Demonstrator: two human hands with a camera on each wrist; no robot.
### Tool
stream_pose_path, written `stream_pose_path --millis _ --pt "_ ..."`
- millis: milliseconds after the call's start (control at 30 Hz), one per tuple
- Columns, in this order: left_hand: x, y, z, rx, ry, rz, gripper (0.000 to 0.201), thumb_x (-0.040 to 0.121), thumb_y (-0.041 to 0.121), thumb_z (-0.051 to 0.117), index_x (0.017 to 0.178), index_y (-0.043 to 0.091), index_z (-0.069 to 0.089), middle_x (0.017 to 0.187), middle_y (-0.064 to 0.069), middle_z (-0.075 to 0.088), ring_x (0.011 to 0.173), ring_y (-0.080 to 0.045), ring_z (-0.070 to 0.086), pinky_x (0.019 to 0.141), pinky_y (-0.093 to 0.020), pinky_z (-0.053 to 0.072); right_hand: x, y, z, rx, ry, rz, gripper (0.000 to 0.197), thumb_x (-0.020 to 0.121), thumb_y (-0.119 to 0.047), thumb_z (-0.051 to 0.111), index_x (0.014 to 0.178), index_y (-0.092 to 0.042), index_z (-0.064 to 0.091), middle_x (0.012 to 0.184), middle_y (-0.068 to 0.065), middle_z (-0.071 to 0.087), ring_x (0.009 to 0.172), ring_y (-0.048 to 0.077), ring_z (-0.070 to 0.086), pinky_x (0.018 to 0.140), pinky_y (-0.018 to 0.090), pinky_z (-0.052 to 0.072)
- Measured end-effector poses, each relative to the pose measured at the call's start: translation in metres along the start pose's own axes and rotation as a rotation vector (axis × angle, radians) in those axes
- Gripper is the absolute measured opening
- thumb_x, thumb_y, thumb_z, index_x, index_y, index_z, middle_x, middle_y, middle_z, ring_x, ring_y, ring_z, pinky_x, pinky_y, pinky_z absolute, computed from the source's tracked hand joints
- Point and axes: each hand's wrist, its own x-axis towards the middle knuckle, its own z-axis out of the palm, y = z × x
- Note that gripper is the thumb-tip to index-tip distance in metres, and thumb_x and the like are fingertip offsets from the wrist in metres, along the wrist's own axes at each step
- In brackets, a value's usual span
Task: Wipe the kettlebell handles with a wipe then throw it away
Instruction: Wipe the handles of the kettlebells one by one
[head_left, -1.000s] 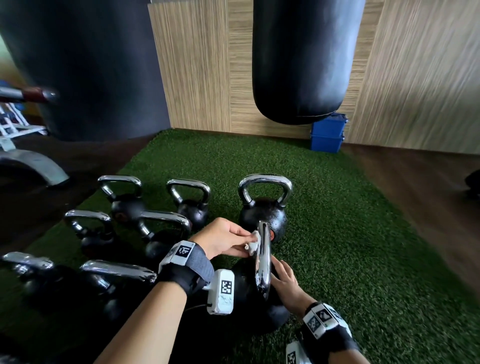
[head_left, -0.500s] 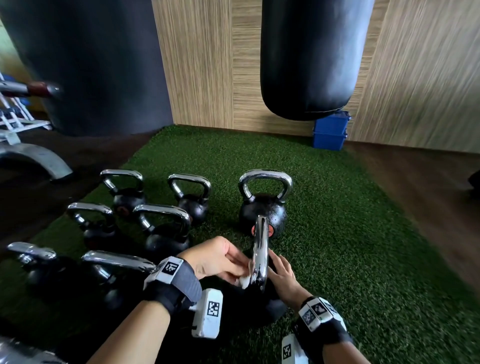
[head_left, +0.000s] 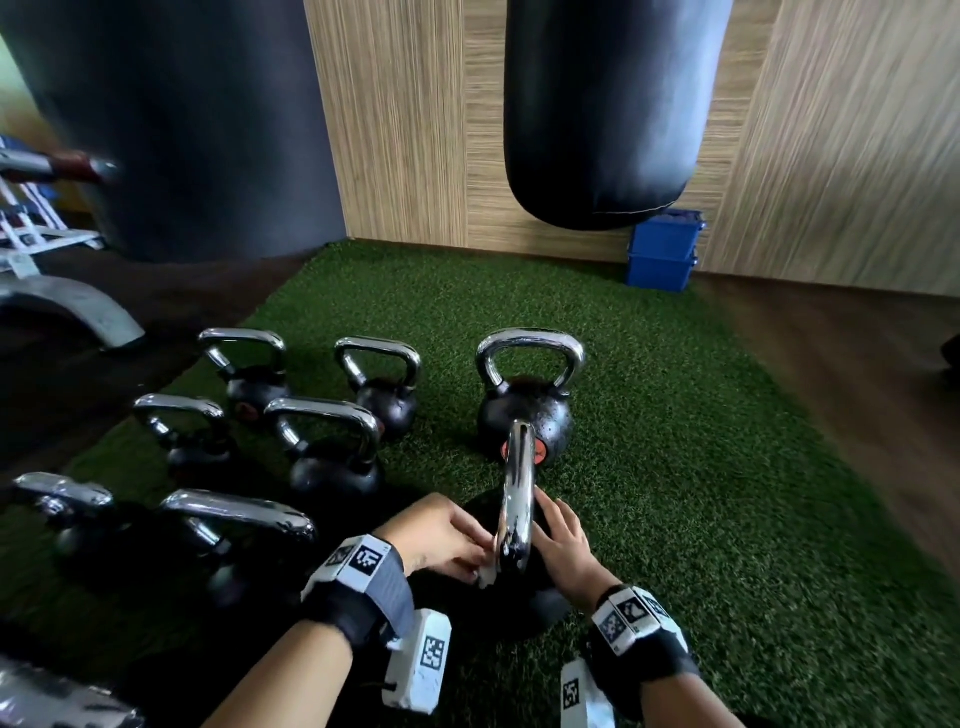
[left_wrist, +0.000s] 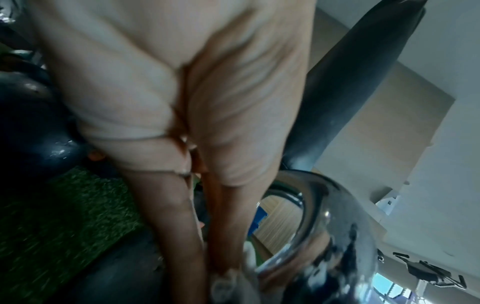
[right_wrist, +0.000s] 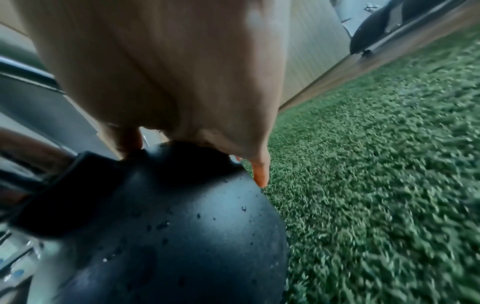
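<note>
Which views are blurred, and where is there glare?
Head view: mostly sharp in the middle, smeared towards the edges; bright glare on the chrome handle between the left hand and the right hand. Left wrist view: soft all over, the handle mirrors the room, the wipe barely readable. Right wrist view: turf motion-blurred, droplets on the kettlebell fairly crisp.
</note>
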Motion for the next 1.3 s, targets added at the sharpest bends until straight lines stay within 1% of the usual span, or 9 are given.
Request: stream_pose_path --millis 167,300,367,533,833,1033,1133,1200,1300 --pt "-0.008 -0.003 -0.009 -0.129 -0.015 0.032 0.017 0.090 -0.010 0.069 0.087 0.006 0.073 0.067 0.002 0.076 0.061 -0.004 0.072 0.059 -0.016 0.058 -0.014 -0.007 -0.023 -0.185 -0.137 -0.014 0.069 0.100 -0.048 0.051 0.158 -0.035 0.016 0.161 0.010 0.022 0.146 0.033 0.031 0.122 0.045 0.024" --pt "-0.011 0.011 -0.033 -0.433 0.097 0.141 0.016 0.092 -0.012 0.063 0.095 0.002 0.071 0.076 -0.002 0.079 0.070 -0.007 0.076 0.066 -0.022 0.063 -0.036 -0.037 -0.052 -0.222 0.269 -0.207 0.038 0.092 -0.038 0.068 0.128 -0.025 0.064 0.124 0.008 0.061 0.105 0.018 0.060 0.098 0.037 0.051" --pt "-0.014 0.022 -0.045 -0.536 0.116 0.210 0.018 0.094 -0.012 0.058 0.094 0.003 0.069 0.077 -0.001 0.079 0.072 -0.007 0.076 0.064 -0.020 0.062 -0.050 -0.061 -0.060 -0.137 0.432 -0.362 0.030 0.086 -0.036 0.075 0.115 -0.028 0.074 0.109 0.002 0.066 0.090 0.011 0.060 0.083 0.028 0.052" --pt "-0.023 0.049 -0.051 -0.619 0.053 0.289 0.007 0.086 0.001 0.068 0.088 0.006 0.073 0.081 -0.003 0.079 0.072 -0.011 0.077 0.061 -0.020 0.060 -0.077 -0.115 -0.063 0.012 0.327 -0.626 0.045 0.076 -0.040 0.083 0.119 -0.032 0.073 0.107 -0.013 0.069 0.083 -0.008 0.058 0.071 0.009 0.044" --pt "-0.017 0.058 -0.031 -0.541 0.015 0.390 0.008 0.070 0.022 0.077 0.075 0.022 0.083 0.083 0.000 0.079 0.072 -0.006 0.073 0.062 -0.017 0.059 -0.079 -0.129 -0.062 0.140 0.372 -0.617 0.042 0.072 -0.019 0.089 0.112 -0.017 0.078 0.102 -0.007 0.077 0.087 0.006 0.072 0.086 0.032 0.058" --pt "-0.007 0.041 -0.039 -0.235 0.043 0.444 0.027 0.081 0.041 0.078 0.106 0.031 0.081 0.109 0.004 0.079 0.087 -0.006 0.073 0.065 -0.015 0.049 -0.068 -0.112 -0.076 0.176 0.378 -0.530 0.031 0.074 -0.020 0.087 0.103 -0.026 0.080 0.097 -0.013 0.078 0.083 -0.004 0.072 0.081 0.026 0.061" --pt "0.010 0.019 -0.040 0.190 0.056 0.386 0.085 0.076 0.021 0.090 0.149 0.035 0.048 0.144 0.007 0.060 0.131 -0.010 0.054 0.098 -0.024 0.050 -0.057 -0.093 -0.088 0.148 0.458 -0.480 0.027 0.075 -0.024 0.087 0.100 -0.032 0.079 0.093 -0.019 0.077 0.079 -0.009 0.071 0.073 0.016 0.059" --pt "0.018 0.004 -0.023 0.615 -0.031 0.306 0.140 0.056 0.042 0.099 0.164 0.025 0.012 0.167 0.006 0.022 0.155 -0.017 0.020 0.126 -0.039 0.024 -0.049 -0.079 -0.093 0.155 0.485 -0.436 0.027 0.076 -0.024 0.086 0.093 -0.042 0.077 0.088 -0.024 0.074 0.079 -0.011 0.070 0.071 0.012 0.057" --pt "0.033 -0.021 0.019 0.940 -0.018 0.379 0.163 0.043 0.083 0.082 0.163 0.022 -0.010 0.172 0.001 -0.008 0.159 -0.025 -0.006 0.128 -0.054 0.003 -0.036 -0.062 -0.093 0.154 0.483 -0.369 0.030 0.076 -0.021 0.086 0.087 -0.046 0.075 0.086 -0.025 0.074 0.080 -0.010 0.070 0.074 0.014 0.057"
